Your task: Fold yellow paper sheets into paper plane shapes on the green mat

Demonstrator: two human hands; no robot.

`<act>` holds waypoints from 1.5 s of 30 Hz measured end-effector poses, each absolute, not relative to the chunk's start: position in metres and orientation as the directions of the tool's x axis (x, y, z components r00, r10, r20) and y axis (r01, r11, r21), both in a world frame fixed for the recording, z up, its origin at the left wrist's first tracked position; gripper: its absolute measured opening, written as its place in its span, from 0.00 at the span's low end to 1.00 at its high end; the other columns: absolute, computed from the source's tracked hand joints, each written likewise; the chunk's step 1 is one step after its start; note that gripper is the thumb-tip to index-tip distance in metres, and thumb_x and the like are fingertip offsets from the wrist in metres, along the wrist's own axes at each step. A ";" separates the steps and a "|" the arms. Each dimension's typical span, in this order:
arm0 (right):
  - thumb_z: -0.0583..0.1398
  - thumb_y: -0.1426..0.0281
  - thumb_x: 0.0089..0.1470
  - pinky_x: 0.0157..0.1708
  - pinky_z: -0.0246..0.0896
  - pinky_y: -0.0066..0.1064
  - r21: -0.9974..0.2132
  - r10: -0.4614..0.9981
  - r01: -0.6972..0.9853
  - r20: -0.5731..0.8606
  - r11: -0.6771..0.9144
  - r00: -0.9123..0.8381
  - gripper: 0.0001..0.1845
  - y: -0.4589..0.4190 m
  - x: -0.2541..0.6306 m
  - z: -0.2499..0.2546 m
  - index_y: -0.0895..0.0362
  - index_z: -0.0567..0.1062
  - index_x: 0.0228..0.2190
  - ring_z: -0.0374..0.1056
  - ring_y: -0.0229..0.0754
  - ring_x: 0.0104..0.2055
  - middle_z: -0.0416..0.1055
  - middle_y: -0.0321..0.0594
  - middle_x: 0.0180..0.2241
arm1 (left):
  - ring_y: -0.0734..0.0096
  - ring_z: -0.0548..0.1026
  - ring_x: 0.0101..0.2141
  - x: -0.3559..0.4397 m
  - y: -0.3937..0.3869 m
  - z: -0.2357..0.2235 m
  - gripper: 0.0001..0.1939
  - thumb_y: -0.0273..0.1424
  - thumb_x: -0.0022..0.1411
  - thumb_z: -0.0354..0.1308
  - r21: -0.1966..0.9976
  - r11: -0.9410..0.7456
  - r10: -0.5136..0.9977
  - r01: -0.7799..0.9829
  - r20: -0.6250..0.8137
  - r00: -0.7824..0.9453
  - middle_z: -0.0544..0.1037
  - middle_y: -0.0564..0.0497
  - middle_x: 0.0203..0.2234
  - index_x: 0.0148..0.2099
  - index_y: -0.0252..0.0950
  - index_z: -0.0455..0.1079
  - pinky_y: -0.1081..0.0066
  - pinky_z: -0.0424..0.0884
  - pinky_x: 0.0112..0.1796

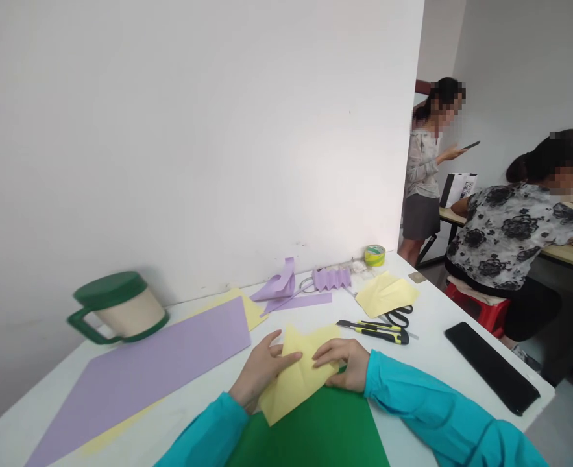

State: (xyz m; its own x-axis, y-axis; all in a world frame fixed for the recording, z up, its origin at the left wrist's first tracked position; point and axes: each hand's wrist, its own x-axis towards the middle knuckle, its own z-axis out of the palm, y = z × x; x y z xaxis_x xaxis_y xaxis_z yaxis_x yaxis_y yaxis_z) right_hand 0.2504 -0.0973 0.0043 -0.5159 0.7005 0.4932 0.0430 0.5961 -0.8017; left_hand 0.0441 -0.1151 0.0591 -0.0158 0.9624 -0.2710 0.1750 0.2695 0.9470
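Observation:
A creased piece of yellow paper [298, 383] is held above a green sheet [310, 434] at the front of the table. My left hand [261, 366] grips its left side, thumb on top and fingers partly behind it. On the right side, my right hand [343, 363] is closed on the same paper, its fingertips resting on the upper face. Just beyond the right hand lie a yellow and black utility knife [376, 332] and black-handled scissors [400, 316], the scissors partly covered by another creased yellow paper piece [386, 294].
Purple sheets [159, 370] over yellow paper lie at left, before a green-lidded mug [121, 308]. Along the wall are purple scraps [279, 285], a pleated purple strip [332, 279] and a tape roll [374, 255]. A black phone [491, 366] lies near the right edge. Two people are beyond.

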 end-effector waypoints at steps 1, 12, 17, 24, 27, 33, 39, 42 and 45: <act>0.67 0.71 0.38 0.37 0.67 0.32 -0.805 0.700 0.038 0.491 0.592 -0.518 0.17 -0.098 0.250 0.005 0.51 0.81 0.35 0.72 0.44 0.42 0.75 0.42 0.42 | 0.52 0.79 0.38 0.045 -0.117 0.062 0.47 0.41 0.41 0.71 0.958 0.274 0.960 0.090 -0.278 0.041 0.76 0.37 0.46 0.59 0.34 0.56 0.58 0.76 0.38; 0.68 0.55 0.42 0.41 0.70 0.36 -0.770 0.776 0.202 0.514 0.605 -0.364 0.17 -0.079 0.261 0.012 0.54 0.81 0.31 0.75 0.45 0.37 0.78 0.42 0.34 | 0.50 0.79 0.36 0.046 -0.122 0.058 0.29 0.47 0.39 0.68 0.952 0.169 0.974 0.255 -0.200 0.103 0.80 0.41 0.34 0.39 0.32 0.70 0.57 0.76 0.37; 0.59 0.68 0.52 0.51 0.61 0.45 -0.734 0.860 0.511 0.509 0.448 -0.023 0.12 -0.047 0.301 0.013 0.57 0.78 0.37 0.70 0.48 0.46 0.76 0.48 0.40 | 0.45 0.73 0.48 0.033 -0.111 0.049 0.36 0.41 0.42 0.65 0.874 0.077 0.996 0.479 -0.049 -0.070 0.73 0.35 0.47 0.53 0.30 0.64 0.51 0.71 0.46; 0.56 0.70 0.51 0.49 0.58 0.44 -0.597 0.829 0.787 0.513 0.159 0.222 0.16 -0.022 0.355 0.024 0.59 0.77 0.41 0.67 0.49 0.46 0.74 0.49 0.43 | 0.54 0.71 0.49 0.078 -0.071 0.060 0.21 0.35 0.48 0.63 0.708 -0.319 0.947 0.630 0.254 0.195 0.73 0.45 0.47 0.46 0.38 0.71 0.57 0.69 0.48; 0.56 0.65 0.53 0.43 0.60 0.41 -0.538 0.839 0.841 0.482 0.058 0.251 0.15 -0.018 0.363 0.025 0.59 0.78 0.36 0.68 0.49 0.40 0.75 0.49 0.37 | 0.56 0.74 0.45 0.116 -0.047 0.056 0.17 0.29 0.47 0.64 0.654 -0.436 0.900 0.619 0.305 0.311 0.75 0.45 0.42 0.43 0.37 0.72 0.58 0.70 0.47; 0.61 0.54 0.50 0.38 0.56 0.38 -0.383 0.900 0.922 0.419 0.060 0.116 0.18 -0.016 0.349 0.013 0.55 0.80 0.33 0.66 0.50 0.40 0.74 0.46 0.34 | 0.57 0.72 0.47 0.167 -0.003 0.037 0.22 0.26 0.48 0.65 0.604 -0.539 0.841 0.587 0.345 0.418 0.74 0.43 0.44 0.48 0.35 0.70 0.58 0.67 0.50; 0.62 0.68 0.52 0.38 0.51 0.37 -0.331 0.883 0.931 0.469 0.152 0.022 0.05 -0.018 0.347 0.014 0.53 0.79 0.30 0.64 0.47 0.40 0.73 0.41 0.33 | 0.52 0.69 0.51 0.190 0.030 0.033 0.25 0.25 0.47 0.66 0.620 -0.551 0.832 0.558 0.358 0.423 0.72 0.38 0.47 0.50 0.30 0.68 0.55 0.63 0.53; 0.61 0.70 0.53 0.39 0.50 0.37 -0.316 0.836 0.918 0.547 0.239 -0.030 0.04 -0.022 0.347 0.019 0.54 0.78 0.29 0.63 0.45 0.40 0.72 0.40 0.33 | 0.50 0.68 0.52 0.190 0.030 0.033 0.26 0.27 0.46 0.68 0.652 -0.557 0.826 0.514 0.374 0.422 0.72 0.37 0.47 0.49 0.30 0.68 0.53 0.62 0.54; 0.60 0.70 0.56 0.41 0.49 0.37 -0.280 0.758 0.890 0.644 0.360 -0.104 0.05 -0.027 0.341 0.025 0.54 0.77 0.30 0.63 0.43 0.42 0.73 0.39 0.35 | 0.49 0.62 0.57 0.182 0.019 0.036 0.30 0.26 0.43 0.69 0.688 -0.575 0.813 0.444 0.420 0.403 0.67 0.37 0.54 0.50 0.32 0.67 0.52 0.56 0.58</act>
State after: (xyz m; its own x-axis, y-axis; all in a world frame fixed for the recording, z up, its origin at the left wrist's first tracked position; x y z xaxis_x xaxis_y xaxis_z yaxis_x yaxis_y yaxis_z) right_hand 0.3415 -0.0272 0.0252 -0.1036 0.7581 0.6439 0.8899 0.3597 -0.2804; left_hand 0.1822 0.0188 0.0358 0.4027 0.8134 0.4198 0.4439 -0.5747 0.6875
